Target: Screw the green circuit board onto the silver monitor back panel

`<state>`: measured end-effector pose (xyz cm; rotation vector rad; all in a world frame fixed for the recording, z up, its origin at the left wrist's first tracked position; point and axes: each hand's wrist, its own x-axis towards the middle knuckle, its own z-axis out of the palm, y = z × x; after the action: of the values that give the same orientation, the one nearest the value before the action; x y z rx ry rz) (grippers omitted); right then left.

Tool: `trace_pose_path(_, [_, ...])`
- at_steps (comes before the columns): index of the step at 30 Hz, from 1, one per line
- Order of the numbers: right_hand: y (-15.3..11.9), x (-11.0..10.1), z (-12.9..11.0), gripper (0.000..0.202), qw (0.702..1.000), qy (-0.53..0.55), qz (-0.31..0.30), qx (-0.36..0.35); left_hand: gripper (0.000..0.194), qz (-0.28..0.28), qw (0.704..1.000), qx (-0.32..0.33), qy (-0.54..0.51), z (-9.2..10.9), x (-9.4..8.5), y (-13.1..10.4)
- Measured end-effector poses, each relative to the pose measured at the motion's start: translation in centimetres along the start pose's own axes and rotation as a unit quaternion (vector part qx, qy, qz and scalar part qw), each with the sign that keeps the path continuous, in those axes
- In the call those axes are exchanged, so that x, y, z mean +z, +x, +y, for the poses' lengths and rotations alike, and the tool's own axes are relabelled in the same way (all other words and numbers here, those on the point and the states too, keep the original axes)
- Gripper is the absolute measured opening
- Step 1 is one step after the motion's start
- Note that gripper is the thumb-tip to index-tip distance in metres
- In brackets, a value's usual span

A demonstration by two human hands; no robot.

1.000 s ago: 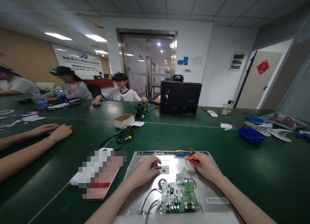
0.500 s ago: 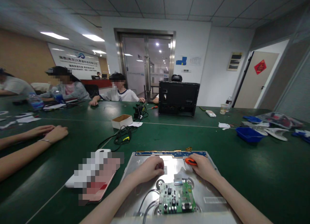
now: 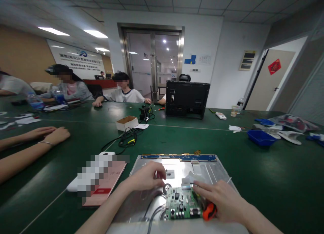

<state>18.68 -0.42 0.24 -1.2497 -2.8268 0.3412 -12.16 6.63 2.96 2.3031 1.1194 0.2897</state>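
A silver metal panel [image 3: 149, 200] lies on the green table with a blue circuit strip [image 3: 177, 157] along its far edge. On its near part sits a green circuit board [image 3: 181, 203], with grey cables at its left. My left hand [image 3: 149, 176] hovers over the panel's left side, fingers curled and apart, holding nothing. My right hand [image 3: 217, 197] is at the board's right side, closed round an orange-handled tool [image 3: 209, 211], its index finger stretched toward the board's top edge near a loose translucent film [image 3: 193, 177].
Left of the panel lie a pink-screened phone [image 3: 106, 188] and a white device [image 3: 76, 184]. Beyond are black cables [image 3: 128, 138], a white box [image 3: 126, 123] and a black monitor casing [image 3: 187, 99]. A blue tray [image 3: 262, 138] is at right; another person's hands [image 3: 57, 136] rest at left.
My right hand has moved from the far strip down to the board's right side, taking the orange tool along. My left hand has shifted slightly left. The view has tilted a little.
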Motion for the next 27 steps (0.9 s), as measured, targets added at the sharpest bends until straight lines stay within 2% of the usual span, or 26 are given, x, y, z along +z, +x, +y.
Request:
trace_pose_path(3, [0.3, 0.7, -0.2, 0.070, 0.998, -0.046, -0.002, -0.030, 0.012, -0.031, 0.999, 0.007, 0.007, 0.1, 0.2, 0.0])
trace_pose_path(5, [0.6, 1.1, 0.0, 0.058, 0.998, -0.047, 0.017, -0.046, 0.015, -0.041, 0.999, 0.007, 0.004, 0.2, 0.5, 0.1])
trace_pose_path(10, [0.5, 1.4, 0.6, 0.049, 0.990, 0.043, 0.124, -0.056, 0.020, -0.057, 0.998, 0.011, -0.027, 0.0, 1.4, 0.3])
trace_pose_path(13, [0.7, 1.2, 0.3, 0.041, 0.975, 0.125, 0.186, -0.009, 0.021, -0.057, 0.997, 0.015, -0.040, -0.2, 1.5, 0.5])
trace_pose_path(17, [1.7, 0.9, -0.8, 0.020, 0.939, 0.205, 0.255, 0.107, 0.014, -0.059, 0.995, 0.037, -0.071, -0.5, 1.4, 0.6])
trace_pose_path(21, [2.5, 0.8, -1.2, 0.023, 0.930, 0.208, 0.266, 0.149, 0.012, -0.068, 0.984, 0.066, -0.150, -1.0, 1.5, 0.7])
trace_pose_path(27, [2.0, 0.5, -0.7, 0.022, 0.938, 0.214, 0.244, 0.122, 0.019, -0.064, 0.988, 0.078, -0.119, -1.4, 1.4, 0.7])
